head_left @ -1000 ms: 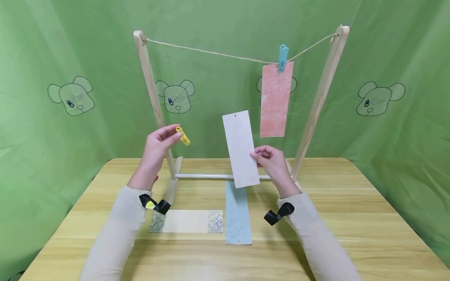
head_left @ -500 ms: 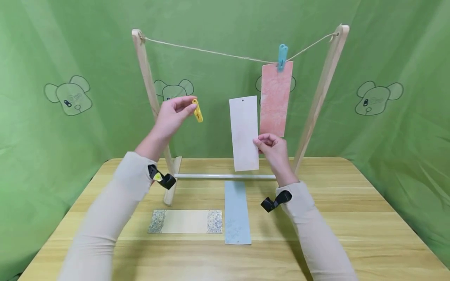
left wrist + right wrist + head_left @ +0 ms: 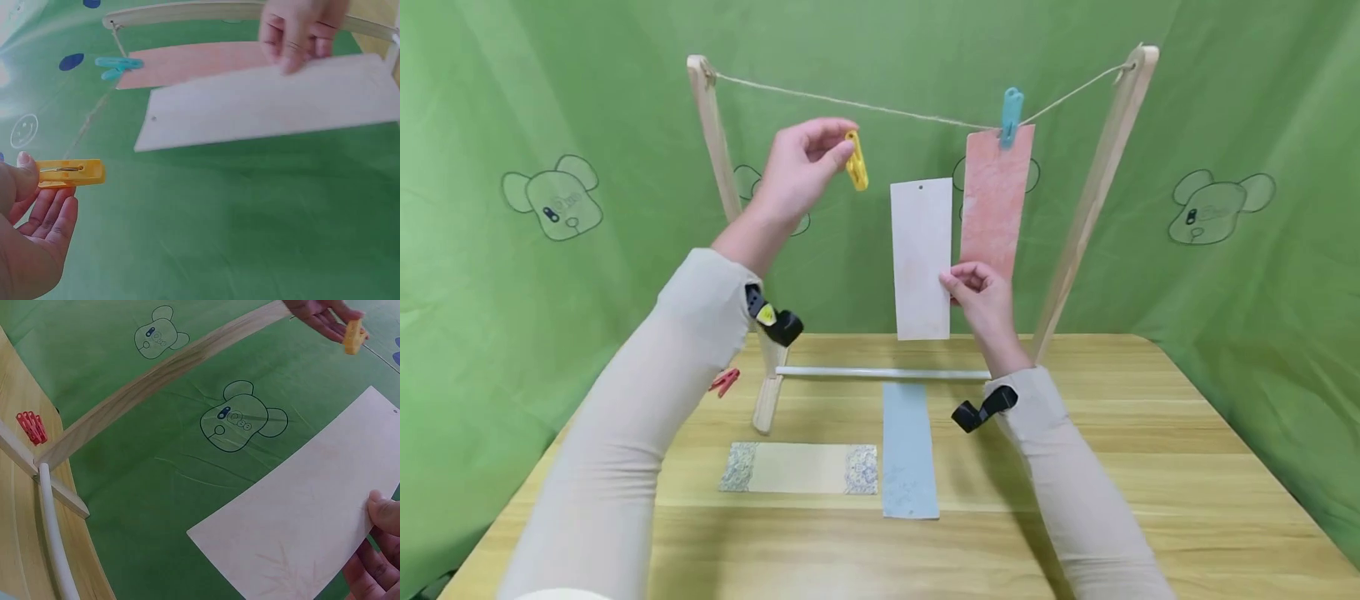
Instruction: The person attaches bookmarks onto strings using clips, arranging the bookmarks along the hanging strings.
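Between thumb and fingers my left hand (image 3: 805, 171) pinches a yellow clothespin (image 3: 857, 161), just below the string (image 3: 880, 108). In the left wrist view that clothespin (image 3: 72, 173) points toward the right. My right hand (image 3: 983, 300) grips a pale pinkish-white card (image 3: 921, 258) by its right edge, nearly upright, with a small hole at its top. A faint leaf print shows on this card (image 3: 281, 531) in the right wrist view. Beside it a pink card (image 3: 996, 196) hangs from the string under a blue clothespin (image 3: 1011, 117); my right hand covers its lower end.
Two wooden posts (image 3: 1097, 200) hold the string, joined low down by a white rod (image 3: 880, 373). On the table (image 3: 1075, 467) lie a cream card with patterned ends (image 3: 801, 468) and a light blue card (image 3: 910, 454). Red clothespins (image 3: 31, 427) sit by the left post.
My left hand has risen and moved right, carrying the yellow clothespin up near the string. The right hand has lifted the pale card higher and turned it more upright.
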Action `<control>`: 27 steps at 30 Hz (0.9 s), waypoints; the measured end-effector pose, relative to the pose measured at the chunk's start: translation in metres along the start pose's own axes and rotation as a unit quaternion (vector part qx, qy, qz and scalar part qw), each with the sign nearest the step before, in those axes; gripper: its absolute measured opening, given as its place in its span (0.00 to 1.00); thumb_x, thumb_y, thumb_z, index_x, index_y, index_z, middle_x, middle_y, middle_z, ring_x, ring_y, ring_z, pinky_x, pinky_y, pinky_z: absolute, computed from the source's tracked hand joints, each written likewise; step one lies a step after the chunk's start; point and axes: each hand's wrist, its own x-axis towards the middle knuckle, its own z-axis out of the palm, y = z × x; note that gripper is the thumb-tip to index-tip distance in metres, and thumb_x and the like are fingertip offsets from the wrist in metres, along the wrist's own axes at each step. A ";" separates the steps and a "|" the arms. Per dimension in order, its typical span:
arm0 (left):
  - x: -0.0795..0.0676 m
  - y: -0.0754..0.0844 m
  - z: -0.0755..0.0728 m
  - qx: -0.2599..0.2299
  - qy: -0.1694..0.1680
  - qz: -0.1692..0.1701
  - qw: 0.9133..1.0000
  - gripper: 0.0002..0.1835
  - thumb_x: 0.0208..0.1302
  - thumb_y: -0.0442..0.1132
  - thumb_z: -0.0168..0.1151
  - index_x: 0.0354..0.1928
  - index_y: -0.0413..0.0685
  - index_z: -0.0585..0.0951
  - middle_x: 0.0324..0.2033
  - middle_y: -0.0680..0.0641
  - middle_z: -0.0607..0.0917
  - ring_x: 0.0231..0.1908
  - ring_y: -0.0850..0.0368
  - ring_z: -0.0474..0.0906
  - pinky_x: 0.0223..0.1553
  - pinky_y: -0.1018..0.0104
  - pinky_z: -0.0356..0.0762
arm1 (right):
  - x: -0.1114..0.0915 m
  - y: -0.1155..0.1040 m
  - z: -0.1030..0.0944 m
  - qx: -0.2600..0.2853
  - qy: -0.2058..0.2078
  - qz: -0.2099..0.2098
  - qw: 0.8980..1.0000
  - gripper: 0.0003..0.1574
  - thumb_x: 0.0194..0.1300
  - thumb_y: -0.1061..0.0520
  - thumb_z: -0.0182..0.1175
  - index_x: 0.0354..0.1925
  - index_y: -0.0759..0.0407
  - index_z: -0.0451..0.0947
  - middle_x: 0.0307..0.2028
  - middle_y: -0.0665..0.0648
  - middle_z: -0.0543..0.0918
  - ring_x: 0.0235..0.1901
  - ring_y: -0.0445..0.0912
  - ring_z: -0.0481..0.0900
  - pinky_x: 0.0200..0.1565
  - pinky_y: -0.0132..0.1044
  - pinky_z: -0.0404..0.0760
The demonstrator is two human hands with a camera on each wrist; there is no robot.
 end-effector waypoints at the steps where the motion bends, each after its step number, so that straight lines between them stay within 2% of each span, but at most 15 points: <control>1: 0.003 0.005 0.003 0.000 0.001 0.001 1.000 0.16 0.64 0.31 0.58 0.54 0.41 0.77 0.44 0.45 0.81 0.44 0.57 0.78 0.49 0.75 0.76 | 0.001 -0.001 0.001 0.006 0.001 -0.004 1.000 0.07 0.58 0.65 0.65 0.30 0.55 0.77 0.23 0.44 0.80 0.25 0.36 0.75 0.31 0.28 0.81; 7: 0.019 0.034 0.021 0.005 0.019 0.000 1.000 0.15 0.63 0.33 0.59 0.52 0.43 0.78 0.46 0.47 0.82 0.46 0.58 0.77 0.48 0.80 0.74 | 0.002 -0.004 0.005 0.012 0.012 0.000 1.000 0.06 0.57 0.64 0.66 0.30 0.55 0.78 0.24 0.45 0.81 0.25 0.37 0.76 0.31 0.28 0.81; 12: 0.033 0.050 0.033 0.009 0.038 0.026 0.999 0.13 0.63 0.33 0.60 0.50 0.42 0.79 0.46 0.47 0.83 0.45 0.59 0.78 0.46 0.81 0.73 | 0.003 -0.008 0.007 0.037 0.022 -0.002 0.999 0.07 0.56 0.64 0.67 0.30 0.53 0.78 0.25 0.47 0.81 0.25 0.38 0.75 0.31 0.28 0.80; 20: 0.054 0.058 0.051 0.034 0.069 0.061 0.995 0.10 0.62 0.34 0.62 0.45 0.41 0.82 0.41 0.49 0.85 0.39 0.63 0.78 0.42 0.83 0.73 | 0.003 -0.012 0.007 0.048 0.042 -0.006 0.998 0.07 0.55 0.63 0.68 0.29 0.53 0.79 0.24 0.47 0.80 0.24 0.38 0.74 0.30 0.29 0.80; 23: 0.058 0.059 0.056 0.041 0.078 0.055 0.995 0.10 0.61 0.35 0.63 0.44 0.42 0.82 0.39 0.50 0.84 0.36 0.64 0.77 0.40 0.83 0.73 | 0.004 -0.012 0.007 0.051 0.043 -0.009 0.998 0.07 0.56 0.64 0.67 0.29 0.53 0.79 0.23 0.47 0.80 0.24 0.38 0.74 0.30 0.28 0.79; 27: 0.060 0.060 0.061 0.062 0.093 0.029 0.993 0.09 0.61 0.37 0.63 0.43 0.45 0.82 0.39 0.51 0.84 0.36 0.65 0.76 0.39 0.83 0.73 | 0.004 -0.010 0.007 0.055 0.042 -0.008 0.998 0.07 0.56 0.64 0.67 0.29 0.53 0.79 0.24 0.47 0.80 0.24 0.38 0.74 0.29 0.27 0.79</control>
